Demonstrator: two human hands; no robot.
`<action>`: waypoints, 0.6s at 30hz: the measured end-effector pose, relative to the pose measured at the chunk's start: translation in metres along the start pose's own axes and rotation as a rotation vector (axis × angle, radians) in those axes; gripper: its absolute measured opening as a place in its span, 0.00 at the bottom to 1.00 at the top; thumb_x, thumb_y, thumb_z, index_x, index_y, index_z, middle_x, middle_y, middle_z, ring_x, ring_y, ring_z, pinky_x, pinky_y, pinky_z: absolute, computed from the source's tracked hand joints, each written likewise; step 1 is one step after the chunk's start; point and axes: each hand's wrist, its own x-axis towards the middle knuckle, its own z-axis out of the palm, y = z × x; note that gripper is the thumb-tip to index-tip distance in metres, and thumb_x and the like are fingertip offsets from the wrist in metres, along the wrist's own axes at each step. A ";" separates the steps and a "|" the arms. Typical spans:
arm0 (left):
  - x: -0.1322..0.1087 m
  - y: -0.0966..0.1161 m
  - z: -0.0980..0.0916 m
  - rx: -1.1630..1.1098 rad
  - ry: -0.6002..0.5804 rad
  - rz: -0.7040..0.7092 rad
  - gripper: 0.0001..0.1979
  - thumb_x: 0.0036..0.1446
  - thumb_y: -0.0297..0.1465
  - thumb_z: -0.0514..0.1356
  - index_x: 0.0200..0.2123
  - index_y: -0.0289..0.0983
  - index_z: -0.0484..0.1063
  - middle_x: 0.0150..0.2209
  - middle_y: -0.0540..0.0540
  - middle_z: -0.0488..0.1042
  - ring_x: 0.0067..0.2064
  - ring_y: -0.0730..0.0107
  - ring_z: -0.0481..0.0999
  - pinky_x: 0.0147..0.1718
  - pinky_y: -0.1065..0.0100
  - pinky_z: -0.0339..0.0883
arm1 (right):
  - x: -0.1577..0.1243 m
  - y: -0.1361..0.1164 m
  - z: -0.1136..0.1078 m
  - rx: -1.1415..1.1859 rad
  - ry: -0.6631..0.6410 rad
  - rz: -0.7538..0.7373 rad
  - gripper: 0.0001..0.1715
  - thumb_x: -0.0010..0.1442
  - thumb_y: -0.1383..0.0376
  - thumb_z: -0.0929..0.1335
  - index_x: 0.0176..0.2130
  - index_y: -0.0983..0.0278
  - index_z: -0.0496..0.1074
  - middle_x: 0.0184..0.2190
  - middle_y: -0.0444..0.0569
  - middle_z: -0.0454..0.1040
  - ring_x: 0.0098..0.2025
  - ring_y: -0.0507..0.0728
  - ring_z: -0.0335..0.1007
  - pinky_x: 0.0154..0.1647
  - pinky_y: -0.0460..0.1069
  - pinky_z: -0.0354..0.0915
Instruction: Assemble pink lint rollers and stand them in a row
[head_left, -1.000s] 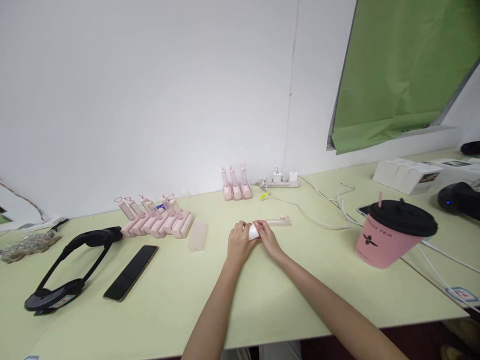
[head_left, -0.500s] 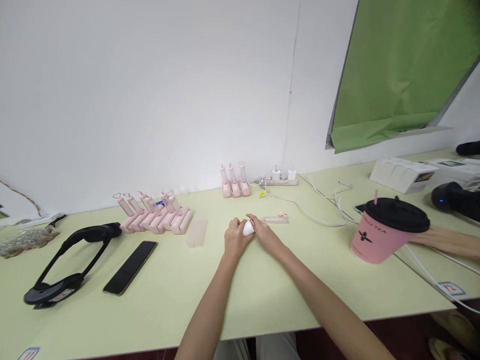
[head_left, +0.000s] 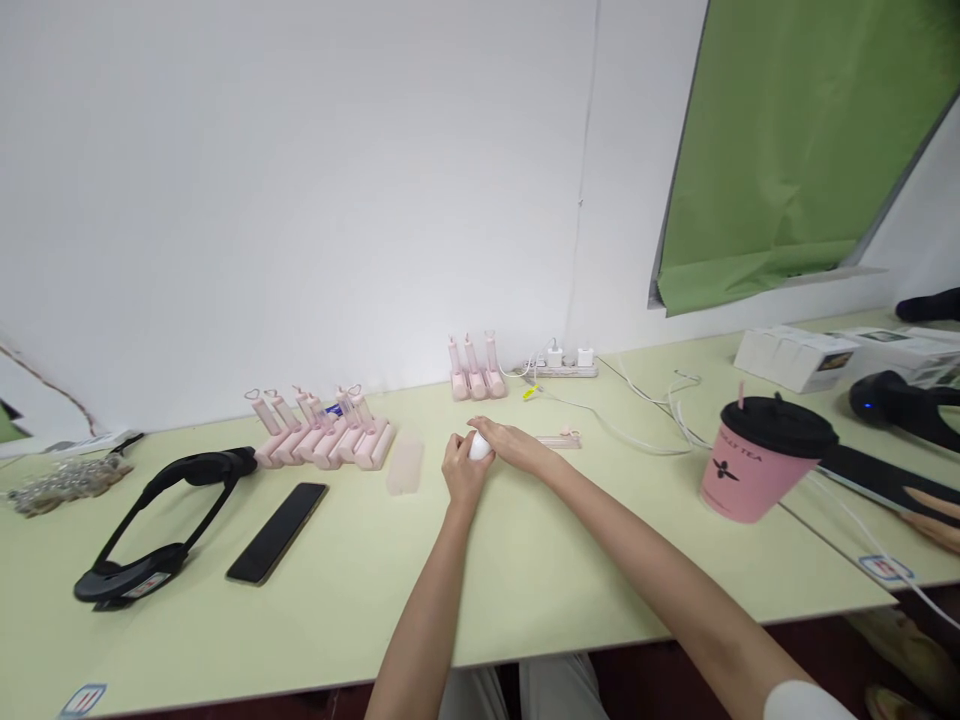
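Both my hands meet at the middle of the pale green table (head_left: 525, 590) around a small white rounded object (head_left: 478, 447). My left hand (head_left: 463, 472) cups it from the left with curled fingers. My right hand (head_left: 511, 447) lies over it from the right, fingers closed on it. Just beyond my right hand lies a slim pink piece (head_left: 561, 439) flat on the table. A translucent pink cover (head_left: 405, 467) rests to the left of my hands.
A row of pink devices (head_left: 322, 435) and three more (head_left: 476, 372) stand near the wall by a power strip (head_left: 566, 368). A black phone (head_left: 277, 533) and black headset (head_left: 154, 525) lie at left. A pink lidded cup (head_left: 757, 460) stands right, with cables, white boxes (head_left: 799, 357) and another person's fingers (head_left: 930, 515).
My hands with the white object have shifted slightly left and toward the wall. The other person's arm behind the cup has drawn back to the right edge; the view tilted a little.
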 end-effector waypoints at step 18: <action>0.013 0.002 -0.009 -0.091 0.002 -0.113 0.14 0.45 0.37 0.59 0.37 0.40 0.72 0.28 0.50 0.61 0.29 0.73 0.64 0.29 0.72 0.57 | 0.022 0.000 -0.013 0.153 -0.038 0.025 0.24 0.59 0.67 0.57 0.56 0.62 0.54 0.53 0.55 0.63 0.50 0.57 0.64 0.48 0.53 0.59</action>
